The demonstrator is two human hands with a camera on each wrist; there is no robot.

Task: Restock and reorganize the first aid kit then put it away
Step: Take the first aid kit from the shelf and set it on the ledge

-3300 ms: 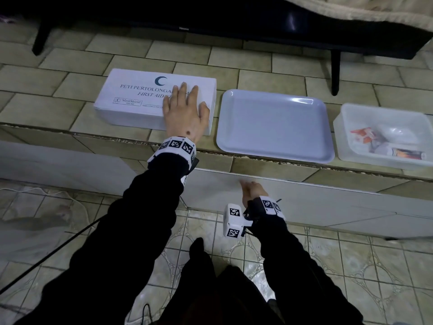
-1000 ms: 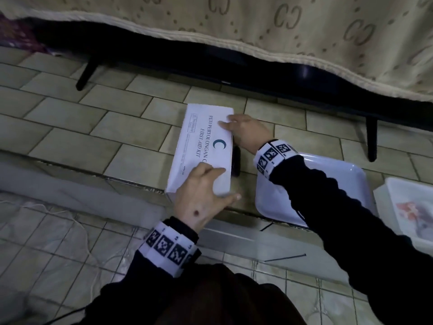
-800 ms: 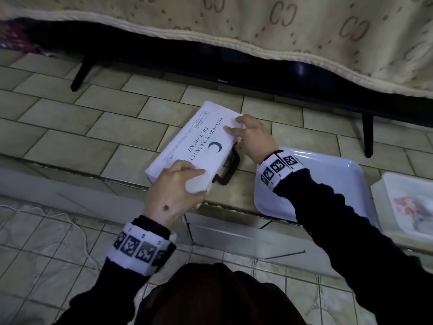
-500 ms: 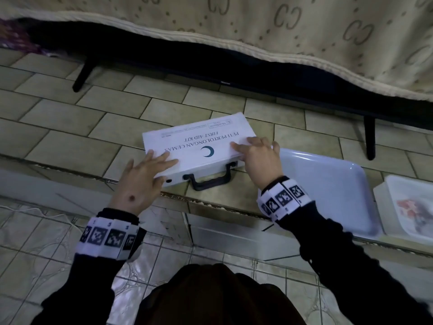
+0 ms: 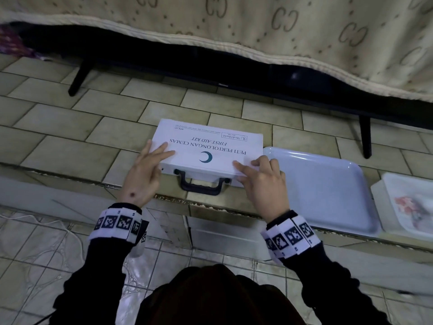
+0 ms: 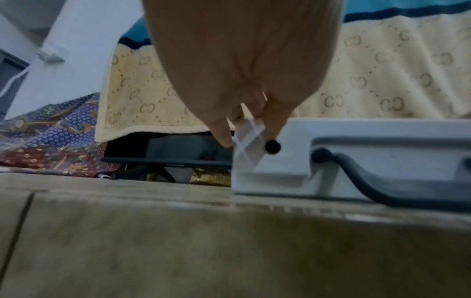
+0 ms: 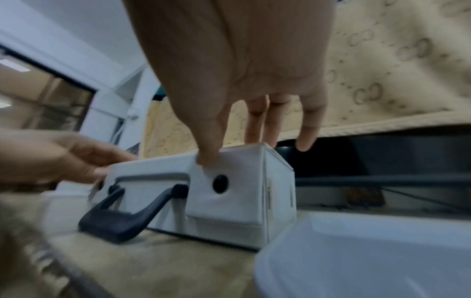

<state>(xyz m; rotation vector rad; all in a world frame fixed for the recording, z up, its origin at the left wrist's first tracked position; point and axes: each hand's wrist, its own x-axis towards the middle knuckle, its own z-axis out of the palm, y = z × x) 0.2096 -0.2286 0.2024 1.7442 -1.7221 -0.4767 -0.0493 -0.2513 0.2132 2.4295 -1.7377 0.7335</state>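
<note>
The white first aid kit (image 5: 210, 146) lies flat and closed on the tiled ledge, with its black handle (image 5: 201, 185) toward me. My left hand (image 5: 150, 170) is at its front left corner, fingers lying on the lid. In the left wrist view the left hand (image 6: 251, 131) pinches the raised white latch flap (image 6: 248, 141) beside a black stud. My right hand (image 5: 260, 177) is at the front right corner. Its thumb (image 7: 207, 156) presses the front top edge above the other stud (image 7: 220, 183), and its fingers rest on the lid.
An empty pale tray (image 5: 328, 184) touches the kit's right side. A clear bin (image 5: 407, 207) holding a few supplies stands right of the tray. Behind the kit a dark TV on thin legs (image 5: 365, 137) is draped with a beige cloth (image 5: 257, 31). The ledge edge (image 5: 210, 208) drops to the floor.
The kit has been swung round flat so its handle faces me, and it has slid right against the tray. Both hands have moved to its front corners.
</note>
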